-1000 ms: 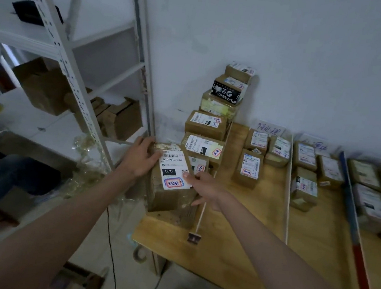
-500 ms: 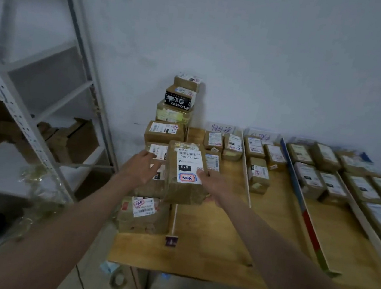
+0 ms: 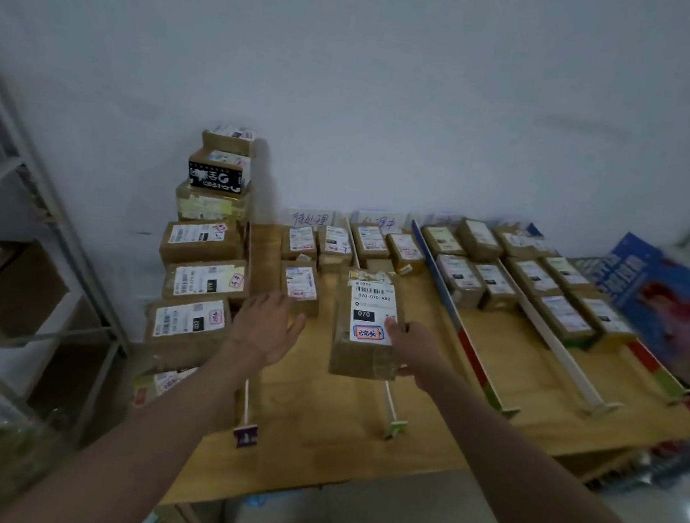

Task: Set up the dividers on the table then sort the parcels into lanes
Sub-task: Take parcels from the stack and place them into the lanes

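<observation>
White wall point(image 3: 403, 71) — metal shelving point(image 3: 36, 194) left.

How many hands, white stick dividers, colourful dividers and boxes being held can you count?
Hands: 2 (left hand, right hand)
White dividers: 3
Coloured dividers: 2
Held parcel: 1
Total: 8

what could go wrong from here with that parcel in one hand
1. Only the right hand holds the parcel, by one side; the left hand is open and off it, so it may tip or slip from the grip.
2. It hangs over a thin white divider; dropping it could knock the divider askew.
3. The stack by the wall looks tall and uneven, so a bump might topple it.
</observation>
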A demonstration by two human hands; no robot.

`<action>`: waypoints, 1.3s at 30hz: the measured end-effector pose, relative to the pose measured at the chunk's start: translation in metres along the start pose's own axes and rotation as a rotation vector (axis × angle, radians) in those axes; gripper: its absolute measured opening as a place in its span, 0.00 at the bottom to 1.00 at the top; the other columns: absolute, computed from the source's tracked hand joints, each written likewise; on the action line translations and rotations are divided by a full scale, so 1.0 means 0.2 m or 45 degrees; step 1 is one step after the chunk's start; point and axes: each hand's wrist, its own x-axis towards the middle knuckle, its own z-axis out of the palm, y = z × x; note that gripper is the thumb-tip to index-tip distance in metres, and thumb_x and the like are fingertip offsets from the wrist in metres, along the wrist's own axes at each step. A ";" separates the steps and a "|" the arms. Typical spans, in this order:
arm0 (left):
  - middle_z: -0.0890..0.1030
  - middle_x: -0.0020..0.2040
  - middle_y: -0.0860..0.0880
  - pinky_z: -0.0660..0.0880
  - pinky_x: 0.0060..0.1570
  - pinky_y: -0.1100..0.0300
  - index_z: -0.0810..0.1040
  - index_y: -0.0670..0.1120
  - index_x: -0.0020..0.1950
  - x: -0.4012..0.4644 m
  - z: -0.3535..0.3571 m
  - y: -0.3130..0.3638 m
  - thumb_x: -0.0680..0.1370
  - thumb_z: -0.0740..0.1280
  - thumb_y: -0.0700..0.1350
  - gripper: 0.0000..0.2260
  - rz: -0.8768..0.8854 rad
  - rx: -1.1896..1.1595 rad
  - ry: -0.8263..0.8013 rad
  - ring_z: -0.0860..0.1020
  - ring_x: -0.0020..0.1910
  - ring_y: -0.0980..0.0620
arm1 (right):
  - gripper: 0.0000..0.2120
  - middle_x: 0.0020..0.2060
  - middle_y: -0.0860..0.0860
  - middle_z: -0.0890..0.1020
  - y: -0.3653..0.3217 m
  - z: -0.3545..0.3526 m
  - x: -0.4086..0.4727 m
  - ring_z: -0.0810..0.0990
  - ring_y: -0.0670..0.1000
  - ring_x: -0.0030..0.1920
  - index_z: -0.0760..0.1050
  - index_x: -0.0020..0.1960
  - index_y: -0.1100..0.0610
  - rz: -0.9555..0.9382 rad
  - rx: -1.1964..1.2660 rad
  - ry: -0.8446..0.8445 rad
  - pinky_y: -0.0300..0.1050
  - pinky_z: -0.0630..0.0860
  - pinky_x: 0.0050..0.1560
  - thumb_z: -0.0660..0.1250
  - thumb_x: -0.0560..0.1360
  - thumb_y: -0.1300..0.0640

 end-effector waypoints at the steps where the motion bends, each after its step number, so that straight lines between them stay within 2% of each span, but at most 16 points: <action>1: 0.71 0.70 0.46 0.66 0.68 0.49 0.69 0.46 0.72 0.02 0.01 0.05 0.83 0.51 0.57 0.23 0.020 -0.008 -0.014 0.70 0.68 0.44 | 0.18 0.52 0.54 0.82 0.03 -0.04 0.01 0.82 0.56 0.51 0.75 0.60 0.59 0.015 0.006 0.019 0.54 0.82 0.48 0.60 0.81 0.45; 7: 0.69 0.71 0.47 0.66 0.66 0.50 0.67 0.48 0.73 0.11 0.05 0.36 0.83 0.52 0.56 0.22 0.176 -0.006 -0.045 0.70 0.68 0.45 | 0.19 0.52 0.54 0.81 0.18 -0.33 0.05 0.81 0.55 0.52 0.73 0.62 0.59 0.086 0.083 0.136 0.54 0.81 0.50 0.60 0.81 0.45; 12: 0.68 0.73 0.49 0.66 0.67 0.51 0.66 0.49 0.75 0.22 0.12 0.70 0.83 0.52 0.57 0.23 0.238 -0.027 -0.073 0.68 0.70 0.47 | 0.19 0.54 0.54 0.80 0.34 -0.62 0.11 0.80 0.53 0.50 0.72 0.61 0.60 0.085 0.057 0.241 0.47 0.77 0.39 0.60 0.81 0.46; 16: 0.68 0.73 0.48 0.64 0.68 0.51 0.66 0.49 0.74 0.30 0.21 1.03 0.83 0.52 0.57 0.23 0.299 -0.026 -0.104 0.69 0.70 0.46 | 0.17 0.53 0.54 0.81 0.51 -0.90 0.19 0.82 0.53 0.50 0.72 0.58 0.58 0.124 0.079 0.275 0.52 0.81 0.49 0.60 0.81 0.45; 19: 0.67 0.74 0.49 0.63 0.70 0.52 0.65 0.49 0.75 0.36 0.28 1.27 0.83 0.51 0.58 0.23 0.310 -0.035 -0.122 0.68 0.71 0.46 | 0.14 0.50 0.53 0.82 0.63 -1.11 0.26 0.82 0.51 0.48 0.72 0.54 0.56 0.139 0.072 0.272 0.47 0.81 0.43 0.60 0.81 0.45; 22: 0.67 0.73 0.49 0.63 0.70 0.52 0.66 0.49 0.75 0.41 0.34 1.45 0.83 0.52 0.57 0.23 0.281 -0.060 -0.112 0.68 0.70 0.46 | 0.13 0.48 0.52 0.82 0.73 -1.30 0.35 0.82 0.50 0.47 0.73 0.56 0.56 0.140 0.058 0.259 0.47 0.81 0.45 0.61 0.81 0.46; 25: 0.68 0.72 0.49 0.63 0.69 0.52 0.66 0.48 0.74 0.46 0.40 1.56 0.83 0.53 0.56 0.22 0.239 -0.057 -0.124 0.68 0.69 0.46 | 0.13 0.47 0.51 0.83 0.81 -1.42 0.45 0.83 0.50 0.46 0.73 0.57 0.55 0.141 0.009 0.237 0.46 0.80 0.43 0.61 0.81 0.46; 29: 0.68 0.73 0.48 0.63 0.69 0.51 0.66 0.48 0.75 0.55 0.48 1.64 0.83 0.53 0.56 0.23 0.178 -0.058 -0.159 0.69 0.69 0.45 | 0.14 0.48 0.52 0.84 0.88 -1.51 0.59 0.83 0.53 0.48 0.74 0.57 0.56 0.077 0.019 0.176 0.55 0.81 0.53 0.61 0.81 0.46; 35: 0.68 0.72 0.48 0.64 0.68 0.51 0.66 0.48 0.74 0.76 0.58 1.71 0.82 0.53 0.56 0.22 0.122 -0.056 -0.125 0.70 0.68 0.46 | 0.15 0.52 0.55 0.82 0.88 -1.58 0.90 0.82 0.55 0.52 0.73 0.61 0.57 0.035 0.004 0.135 0.59 0.79 0.56 0.62 0.81 0.48; 39: 0.68 0.72 0.48 0.65 0.68 0.51 0.65 0.48 0.75 0.97 0.67 1.73 0.82 0.53 0.55 0.23 0.099 -0.044 -0.112 0.69 0.69 0.46 | 0.11 0.51 0.54 0.82 0.88 -1.59 1.14 0.82 0.54 0.52 0.72 0.56 0.55 0.041 -0.023 0.090 0.58 0.80 0.55 0.63 0.80 0.48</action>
